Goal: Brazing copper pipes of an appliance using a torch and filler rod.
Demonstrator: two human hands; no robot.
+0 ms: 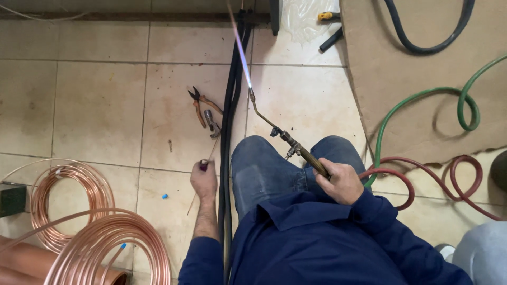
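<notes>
Head view: lit brass torch (pixel 296 148) in right hand (pixel 343 182), thin rod (pixel 203 171) in left hand (pixel 204 180).

Head view, one frame. No labels, signs or screens are visible. Only packaging-type items: a crumpled clear plastic bag (pixel 303 18) at about 12 o'clock, against the top edge, translucent and whitish, on the tiles. A flat brown cardboard sheet (pixel 401 89) lies at 2 o'clock, unprinted and irregularly torn along its lower edge.
</notes>
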